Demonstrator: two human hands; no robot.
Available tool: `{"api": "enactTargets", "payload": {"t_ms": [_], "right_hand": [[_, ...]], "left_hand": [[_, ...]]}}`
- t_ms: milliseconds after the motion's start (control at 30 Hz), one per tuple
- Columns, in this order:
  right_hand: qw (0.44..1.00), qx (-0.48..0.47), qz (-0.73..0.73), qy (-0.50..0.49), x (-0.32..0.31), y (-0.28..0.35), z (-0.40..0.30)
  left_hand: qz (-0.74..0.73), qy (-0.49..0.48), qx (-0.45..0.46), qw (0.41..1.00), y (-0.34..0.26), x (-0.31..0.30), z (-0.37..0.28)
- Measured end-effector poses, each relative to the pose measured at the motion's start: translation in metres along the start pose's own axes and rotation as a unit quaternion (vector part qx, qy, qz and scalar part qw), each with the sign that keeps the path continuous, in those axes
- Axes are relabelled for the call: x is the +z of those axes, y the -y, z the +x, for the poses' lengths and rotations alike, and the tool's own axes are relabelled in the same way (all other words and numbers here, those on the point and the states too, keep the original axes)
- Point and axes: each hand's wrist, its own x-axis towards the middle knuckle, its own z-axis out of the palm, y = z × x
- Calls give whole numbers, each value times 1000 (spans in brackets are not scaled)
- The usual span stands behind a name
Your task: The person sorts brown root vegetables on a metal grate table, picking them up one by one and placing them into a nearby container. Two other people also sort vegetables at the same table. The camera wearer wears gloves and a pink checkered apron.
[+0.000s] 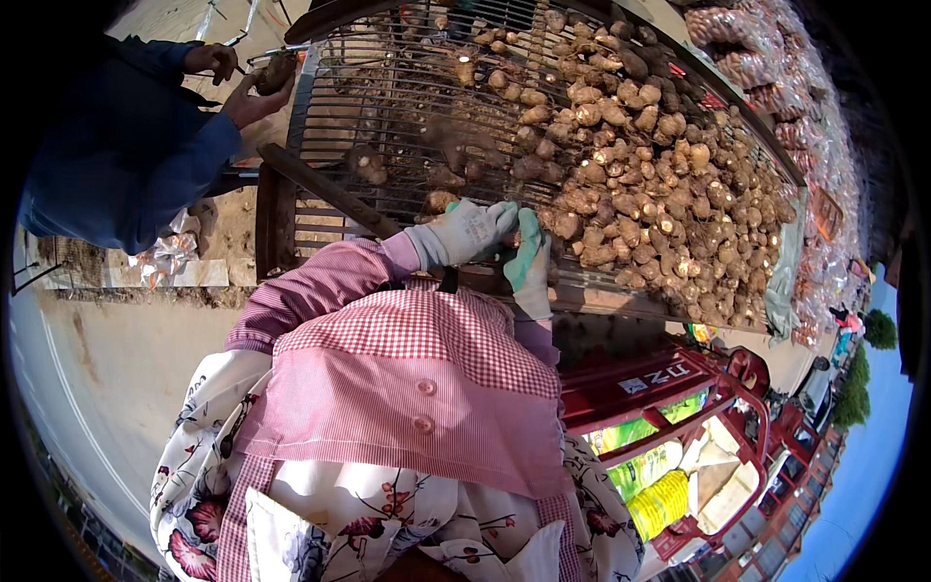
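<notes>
At the near edge of a metal slatted rack (342,102), my left hand (469,231) and my right hand (531,269) meet, both in pale gloves with green palms. A small piece of brown taro-like root (515,238) shows between their fingertips, mostly hidden by the gloves. Just beyond my left hand lies another root (440,201) on the slats. To the right, a large heap of brown roots (640,174) with pale cut spots covers the rack, and larger dark clumps (458,142) lie farther left.
Across at the left, another person (131,145) in dark blue holds a root. A wooden bar (327,190) slants over the rack's left end. Filled clear bags (793,94) line the far right. A red vehicle (654,385) with green and yellow sacks stands at the lower right.
</notes>
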Motion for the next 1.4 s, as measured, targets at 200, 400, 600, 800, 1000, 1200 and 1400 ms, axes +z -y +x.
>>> {"api": "enactTargets", "payload": {"t_ms": [200,400,600,800,1000,1200,1400], "right_hand": [[973,139,183,-17,-17,-12,8],[889,-162,-429,-23,-32,17,-28],[933,-4,-357,38,-115,21,-98],[682,188,-705,43,-165,46,-152],[693,-102,-711,56,-60,13,-50],[574,22,-776,260,-35,-14,11],[835,-78,-520,164,-40,-11,2]], "left_hand": [[137,24,85,987,-8,12,-10],[46,87,46,994,-3,22,-10],[-108,15,-198,974,61,33,-4],[125,-144,-168,967,78,14,-4],[12,-65,-77,995,48,40,-16],[18,184,-1,983,19,43,-1],[-9,188,-12,982,14,72,13]]}}
